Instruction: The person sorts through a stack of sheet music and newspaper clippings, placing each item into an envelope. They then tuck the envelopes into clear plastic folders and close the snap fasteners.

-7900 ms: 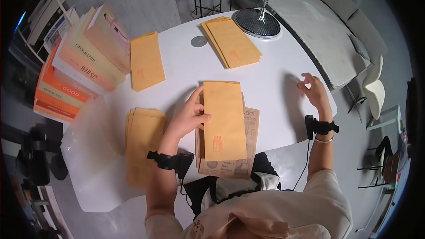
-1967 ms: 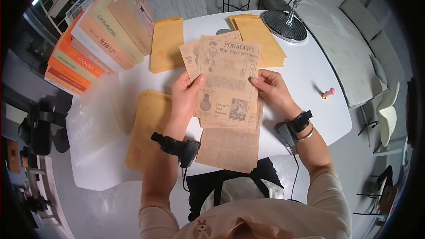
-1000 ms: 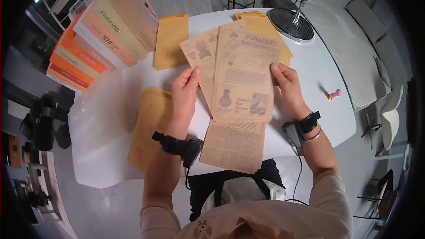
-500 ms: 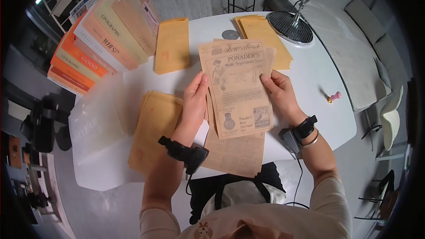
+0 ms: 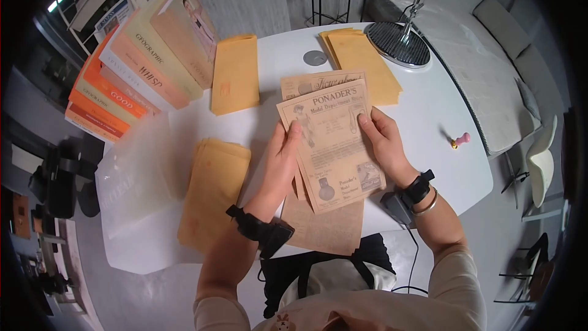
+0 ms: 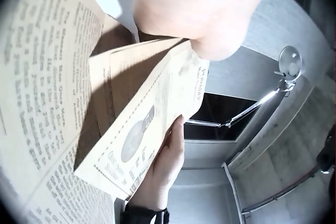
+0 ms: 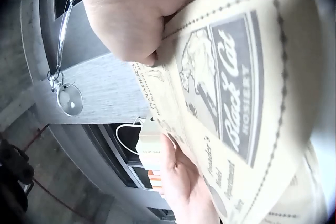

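Note:
Both hands hold a few brown printed paper sheets (image 5: 334, 147) over the front of the white table. The top sheet is headed "PONADER'S"; another sheet (image 5: 294, 87) shows behind its upper edge. My left hand (image 5: 282, 156) pinches the left side, thumb on the front. On the right side, my right hand (image 5: 387, 147) pinches the edge with its thumb in front; its other fingers are mostly behind the paper. Below the held sheets, more printed paper (image 5: 327, 230) lies at the table's front edge. In the left wrist view the held sheets (image 6: 152, 113) stand tilted above that paper.
Brown envelope stacks lie at left (image 5: 214, 193), back left (image 5: 236, 73) and back right (image 5: 364, 64). Books (image 5: 141, 64) stand at the far left beside a clear plastic sheet (image 5: 138, 178). A pink-handled stamp (image 5: 460, 140) lies right, a lamp base (image 5: 398, 44) behind.
An envelope left the left hand earlier, and both hands took up printed sheets. The sheets were fanned apart, then brought together; now they are lower and nearer the body.

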`<action>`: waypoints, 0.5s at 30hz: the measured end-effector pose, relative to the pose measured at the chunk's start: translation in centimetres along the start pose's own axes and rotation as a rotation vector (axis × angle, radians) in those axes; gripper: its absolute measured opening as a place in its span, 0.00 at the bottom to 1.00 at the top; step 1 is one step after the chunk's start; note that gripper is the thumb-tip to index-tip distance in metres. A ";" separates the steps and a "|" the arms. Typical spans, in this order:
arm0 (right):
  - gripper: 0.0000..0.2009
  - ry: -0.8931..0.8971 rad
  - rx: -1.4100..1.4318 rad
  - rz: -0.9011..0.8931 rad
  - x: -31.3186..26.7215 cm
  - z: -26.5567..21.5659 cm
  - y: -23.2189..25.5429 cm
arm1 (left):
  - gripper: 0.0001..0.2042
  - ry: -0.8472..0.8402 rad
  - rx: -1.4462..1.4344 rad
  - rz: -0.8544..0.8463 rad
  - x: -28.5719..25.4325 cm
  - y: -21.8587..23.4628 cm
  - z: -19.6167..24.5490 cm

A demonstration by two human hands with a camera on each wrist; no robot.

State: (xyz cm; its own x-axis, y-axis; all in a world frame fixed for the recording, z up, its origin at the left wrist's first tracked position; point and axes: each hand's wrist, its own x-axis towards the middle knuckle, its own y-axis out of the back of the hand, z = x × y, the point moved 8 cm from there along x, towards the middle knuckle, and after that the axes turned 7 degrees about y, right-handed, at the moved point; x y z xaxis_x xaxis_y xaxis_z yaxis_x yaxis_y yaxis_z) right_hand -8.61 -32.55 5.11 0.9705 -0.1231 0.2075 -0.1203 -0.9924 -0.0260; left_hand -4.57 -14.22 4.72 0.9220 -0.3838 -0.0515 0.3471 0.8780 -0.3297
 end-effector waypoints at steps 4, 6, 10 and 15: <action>0.15 0.078 0.102 0.095 -0.1 -1.0 0.1 | 0.18 0.091 0.026 -0.065 -0.3 -0.6 -0.4; 0.15 0.086 0.096 0.116 -0.3 -1.7 -0.1 | 0.17 0.108 0.056 -0.099 -0.5 -0.8 -1.0; 0.14 0.091 0.124 0.143 -0.3 -1.2 0.4 | 0.16 0.158 0.031 -0.131 -0.8 -1.2 -1.5; 0.13 0.105 0.067 0.158 -0.1 -1.3 0.8 | 0.15 0.168 0.108 -0.146 -1.1 -1.7 -1.4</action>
State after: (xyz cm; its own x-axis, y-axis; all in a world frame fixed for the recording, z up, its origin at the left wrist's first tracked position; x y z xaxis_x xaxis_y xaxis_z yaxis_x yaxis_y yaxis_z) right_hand -9.07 -33.34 6.31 0.9131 -0.2801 0.2962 -0.2518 -0.9589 -0.1304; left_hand -6.46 -15.71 4.07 0.8222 -0.5435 -0.1692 0.4995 0.8314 -0.2432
